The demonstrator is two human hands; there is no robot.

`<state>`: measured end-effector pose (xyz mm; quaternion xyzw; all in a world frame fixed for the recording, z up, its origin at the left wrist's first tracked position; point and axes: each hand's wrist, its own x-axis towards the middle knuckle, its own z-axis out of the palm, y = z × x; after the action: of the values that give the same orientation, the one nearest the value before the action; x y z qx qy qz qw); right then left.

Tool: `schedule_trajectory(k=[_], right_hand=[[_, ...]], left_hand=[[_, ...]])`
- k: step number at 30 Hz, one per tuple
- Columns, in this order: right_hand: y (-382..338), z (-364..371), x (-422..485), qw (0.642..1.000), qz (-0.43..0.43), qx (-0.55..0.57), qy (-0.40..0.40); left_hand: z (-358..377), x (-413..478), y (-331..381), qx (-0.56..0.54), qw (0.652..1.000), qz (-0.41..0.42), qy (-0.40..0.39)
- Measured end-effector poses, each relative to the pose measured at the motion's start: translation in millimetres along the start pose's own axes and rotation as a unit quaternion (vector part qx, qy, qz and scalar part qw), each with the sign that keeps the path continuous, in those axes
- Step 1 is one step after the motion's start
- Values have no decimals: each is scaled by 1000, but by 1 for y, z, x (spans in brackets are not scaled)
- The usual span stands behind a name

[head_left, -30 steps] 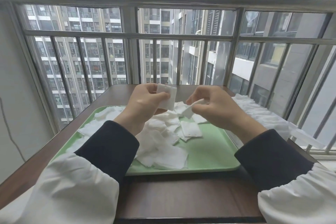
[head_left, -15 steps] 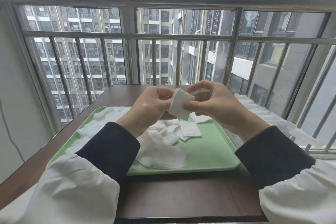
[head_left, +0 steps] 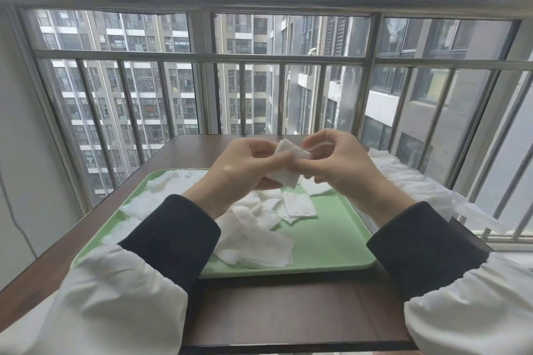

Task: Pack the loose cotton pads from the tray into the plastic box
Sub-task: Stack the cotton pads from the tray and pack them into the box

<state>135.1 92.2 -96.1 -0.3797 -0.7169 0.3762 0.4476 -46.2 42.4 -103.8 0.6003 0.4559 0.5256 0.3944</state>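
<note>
Head view: left hand (head_left: 245,166) and right hand (head_left: 340,161) pinch soft square cotton pads (head_left: 288,166) above glossy green tray (head_left: 331,242).

Hands: two, my left hand (head_left: 245,170) and my right hand (head_left: 340,164).
Tray: one green tray (head_left: 331,245).
Between my hands: one small bunch of held pads (head_left: 288,164); I can't tell how many are in it.
On the tray: more than ten loose pads (head_left: 253,239), overlapping too much for an exact count.
At my right: one long row of packed pads (head_left: 412,181), too tightly stacked to count.
Tabletop: one tabletop (head_left: 288,311).
Sleeves: two.
</note>
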Motion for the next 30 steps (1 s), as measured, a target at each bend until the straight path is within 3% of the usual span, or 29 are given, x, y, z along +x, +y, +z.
schedule_trajectory(k=[4, 7, 10, 14, 23, 26, 30], right_hand=[[13, 1, 7, 988, -31, -149, 24], [24, 5, 7, 951, -44, -300, -66], [31, 7, 5, 919, -31, -361, -153], [32, 6, 5, 904, 6, -379, -195], [27, 5, 4, 900, -7, -401, -171], [20, 5, 2, 917, -33, -364, -162], [9, 3, 2, 970, -31, -202, -131]], left_hand=[[-7, 5, -4, 0, 996, 3, 90], [-12, 7, -7, -18, 992, -12, 121], [-11, 7, -9, -26, 993, -6, 115], [-11, 8, -11, -22, 993, -4, 115], [-9, 9, -12, -6, 994, -7, 113], [-9, 9, -11, -3, 992, -10, 124], [-10, 11, -11, 0, 988, -19, 156]])
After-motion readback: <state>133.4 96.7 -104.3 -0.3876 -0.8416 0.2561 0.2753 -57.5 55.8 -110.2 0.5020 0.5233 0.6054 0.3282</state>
